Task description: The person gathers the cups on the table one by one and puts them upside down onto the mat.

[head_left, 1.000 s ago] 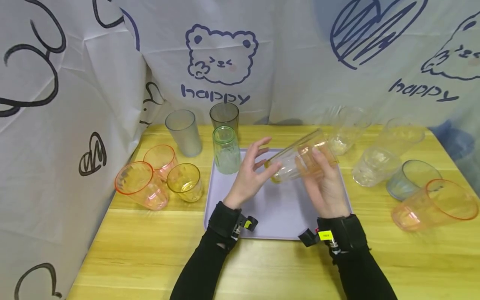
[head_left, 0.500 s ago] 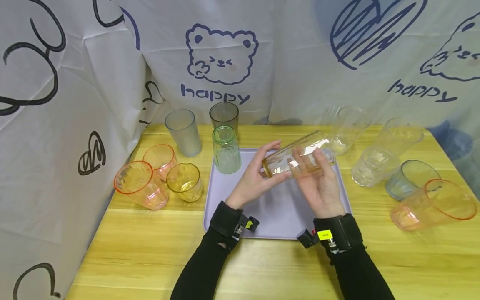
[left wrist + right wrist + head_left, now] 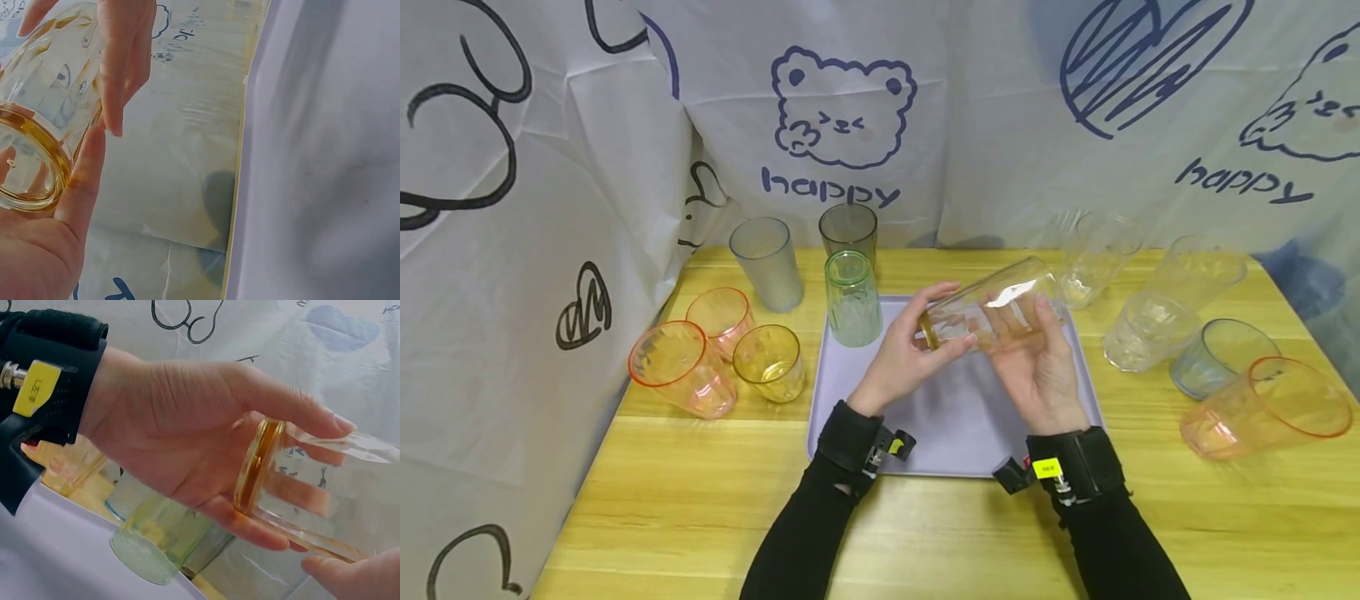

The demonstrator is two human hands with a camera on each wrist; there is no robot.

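Observation:
A clear drinking glass (image 3: 1017, 292) with a thick amber-tinted base is held sideways above the lilac tray (image 3: 947, 437), its far end tilted up to the right. My left hand (image 3: 901, 358) grips the base end, thumb on the near side. Around the other half, my right hand (image 3: 1039, 375) holds the glass with its thumb and fingers. In the left wrist view the amber base (image 3: 53, 162) lies against the left palm; the right wrist view shows the left fingers behind the clear wall. A green glass (image 3: 854, 304), seemingly upside down, stands at the tray's back-left corner.
Left of the tray are two orange glasses (image 3: 685, 375), (image 3: 721, 321), a yellow one (image 3: 770, 367), a grey one (image 3: 769, 267) and a dark one (image 3: 850, 229). On the right stand several clear glasses (image 3: 1150, 333), a bluish one (image 3: 1221, 358) and an orange one (image 3: 1262, 412).
My left hand has moved right and closed on the glass's base end, where a second ago its fingers were more spread. The glass has turned slightly in the hands; the other glasses stay put.

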